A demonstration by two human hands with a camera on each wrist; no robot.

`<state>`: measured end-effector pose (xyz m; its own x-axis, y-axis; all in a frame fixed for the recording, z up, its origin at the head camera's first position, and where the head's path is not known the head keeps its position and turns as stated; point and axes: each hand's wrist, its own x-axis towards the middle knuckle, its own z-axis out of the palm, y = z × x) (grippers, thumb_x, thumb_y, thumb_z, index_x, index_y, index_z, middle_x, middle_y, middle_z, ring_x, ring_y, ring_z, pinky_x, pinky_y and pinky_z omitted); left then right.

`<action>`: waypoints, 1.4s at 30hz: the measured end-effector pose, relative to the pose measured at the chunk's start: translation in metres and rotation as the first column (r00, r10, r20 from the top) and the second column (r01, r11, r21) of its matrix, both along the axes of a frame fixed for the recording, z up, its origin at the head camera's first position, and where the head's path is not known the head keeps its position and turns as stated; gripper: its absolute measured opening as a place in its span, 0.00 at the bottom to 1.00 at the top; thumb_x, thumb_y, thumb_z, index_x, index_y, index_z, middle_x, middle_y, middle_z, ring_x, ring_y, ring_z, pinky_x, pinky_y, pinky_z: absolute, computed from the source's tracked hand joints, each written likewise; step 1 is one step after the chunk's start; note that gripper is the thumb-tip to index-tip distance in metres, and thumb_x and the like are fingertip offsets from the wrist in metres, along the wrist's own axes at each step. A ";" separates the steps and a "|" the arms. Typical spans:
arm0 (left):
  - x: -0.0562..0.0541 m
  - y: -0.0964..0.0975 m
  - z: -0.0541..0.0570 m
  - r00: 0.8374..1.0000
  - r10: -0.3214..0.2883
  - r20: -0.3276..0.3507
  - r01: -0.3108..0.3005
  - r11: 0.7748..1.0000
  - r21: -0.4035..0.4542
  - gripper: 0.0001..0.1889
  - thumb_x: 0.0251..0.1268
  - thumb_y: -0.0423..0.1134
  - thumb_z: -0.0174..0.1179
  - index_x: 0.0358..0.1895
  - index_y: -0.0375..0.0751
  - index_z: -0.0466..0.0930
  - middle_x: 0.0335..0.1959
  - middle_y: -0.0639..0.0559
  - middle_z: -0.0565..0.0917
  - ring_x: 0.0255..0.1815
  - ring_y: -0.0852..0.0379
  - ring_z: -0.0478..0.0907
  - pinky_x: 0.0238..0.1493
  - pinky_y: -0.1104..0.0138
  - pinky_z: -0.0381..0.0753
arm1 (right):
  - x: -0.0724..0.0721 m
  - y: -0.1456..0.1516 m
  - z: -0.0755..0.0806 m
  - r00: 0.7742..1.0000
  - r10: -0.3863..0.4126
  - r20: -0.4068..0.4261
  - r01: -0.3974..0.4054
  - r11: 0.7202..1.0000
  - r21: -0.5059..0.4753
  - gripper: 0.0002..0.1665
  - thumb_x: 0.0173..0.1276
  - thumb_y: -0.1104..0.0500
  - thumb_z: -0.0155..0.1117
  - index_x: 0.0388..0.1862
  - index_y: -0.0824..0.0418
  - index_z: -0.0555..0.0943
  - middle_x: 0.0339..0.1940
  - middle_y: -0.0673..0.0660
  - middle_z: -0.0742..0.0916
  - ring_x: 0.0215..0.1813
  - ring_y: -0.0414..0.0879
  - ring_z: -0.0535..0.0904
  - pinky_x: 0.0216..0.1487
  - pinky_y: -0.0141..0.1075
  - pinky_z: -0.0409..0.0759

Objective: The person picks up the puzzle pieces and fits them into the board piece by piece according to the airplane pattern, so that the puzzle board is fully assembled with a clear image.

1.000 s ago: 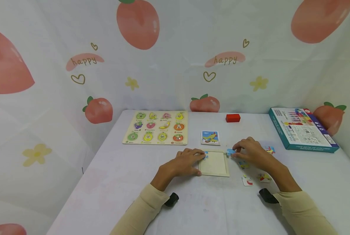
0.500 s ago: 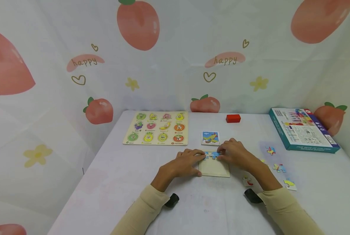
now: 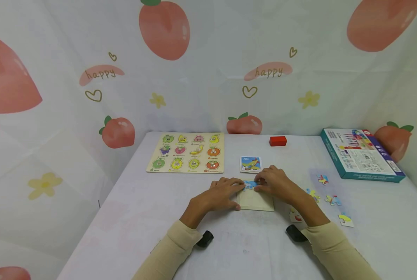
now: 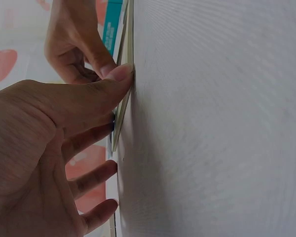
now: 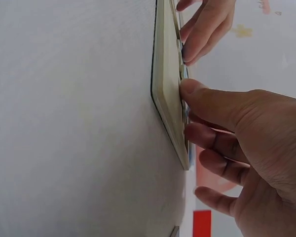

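Observation:
A small square wooden puzzle board point(image 3: 255, 201) lies on the white table. My left hand point(image 3: 222, 194) holds its left side, thumb at the near corner and index finger on a blue piece in the far-left corner. Beside that piece, my right hand point(image 3: 276, 186) pinches another blue jigsaw piece point(image 3: 251, 185) at the board's far edge. The two pieces sit side by side, partly covered by fingertips. In the right wrist view the right thumb and fingers point(image 5: 200, 136) are at the edge of the board point(image 5: 168, 74).
Loose jigsaw pieces lie to the right, among them a red-and-blue one point(image 3: 322, 179) and a yellow one point(image 3: 345, 220). Behind the board is an airplane picture card point(image 3: 251, 164). Farther off are a fruit board point(image 3: 185, 152), a red block point(image 3: 277, 140) and a teal-edged box point(image 3: 362, 153).
My right hand has carried the blue piece leftward from beside the board into its far side, up against the first piece. My left hand has stayed in place.

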<state>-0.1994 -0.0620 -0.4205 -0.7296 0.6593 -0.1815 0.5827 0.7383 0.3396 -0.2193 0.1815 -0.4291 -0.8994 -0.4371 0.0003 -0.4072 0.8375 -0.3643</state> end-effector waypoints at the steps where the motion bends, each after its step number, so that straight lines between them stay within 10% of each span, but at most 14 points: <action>1: 0.000 0.000 0.000 1.000 0.000 0.001 0.000 1.000 0.000 0.38 0.71 0.53 0.70 0.81 0.52 0.69 0.81 0.59 0.67 0.80 0.49 0.63 0.70 0.49 0.65 | 0.000 0.000 0.000 1.000 0.001 0.001 -0.001 1.000 0.000 0.19 0.67 0.51 0.79 0.51 0.60 0.90 0.39 0.50 0.88 0.51 0.51 0.76 0.52 0.49 0.75; 29: -0.001 -0.003 0.001 1.000 -0.021 0.006 0.021 1.000 -0.008 0.36 0.76 0.57 0.63 0.82 0.51 0.67 0.81 0.58 0.66 0.80 0.48 0.63 0.69 0.51 0.66 | 0.006 -0.007 0.004 0.996 -0.079 0.038 0.079 0.997 0.003 0.17 0.68 0.52 0.79 0.52 0.56 0.92 0.45 0.54 0.89 0.53 0.54 0.79 0.52 0.52 0.72; 42: 0.001 0.013 0.005 0.999 -0.018 0.035 0.018 1.000 0.009 0.36 0.72 0.44 0.69 0.82 0.53 0.67 0.82 0.60 0.67 0.81 0.52 0.62 0.70 0.54 0.67 | 0.005 -0.008 0.004 0.992 -0.101 0.079 0.104 0.994 -0.028 0.16 0.67 0.54 0.79 0.53 0.56 0.92 0.35 0.49 0.88 0.46 0.49 0.78 0.49 0.49 0.72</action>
<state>-0.1988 -0.0489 -0.4158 -0.7108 0.6742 -0.2006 0.5839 0.7246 0.3662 -0.2148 0.1737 -0.4251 -0.9374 -0.3433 -0.0587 -0.2890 0.8607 -0.4191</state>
